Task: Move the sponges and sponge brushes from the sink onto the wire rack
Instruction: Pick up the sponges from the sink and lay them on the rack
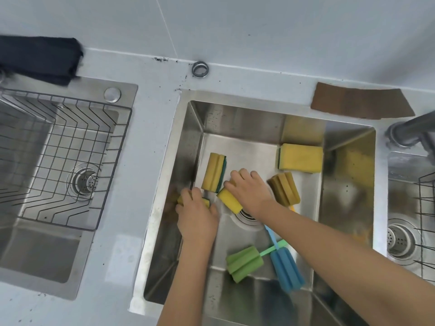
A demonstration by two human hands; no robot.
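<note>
Both my hands reach down into the middle steel sink. My left hand closes over a yellow sponge at the sink's left wall, mostly hiding it. My right hand grips another yellow sponge beside the drain. A yellow sponge with a green back stands on edge just behind them. A fourth yellow sponge lies at the back right. Three sponge brushes lie in the sink: a yellow one, a green one and a blue one. The wire rack spans the left sink and holds nothing.
A dark cloth lies at the back left beside the rack. A brown cardboard piece sits behind the middle sink. A steel tap stands at the right, above a third sink with another wire rack. A metal ring is set in the counter.
</note>
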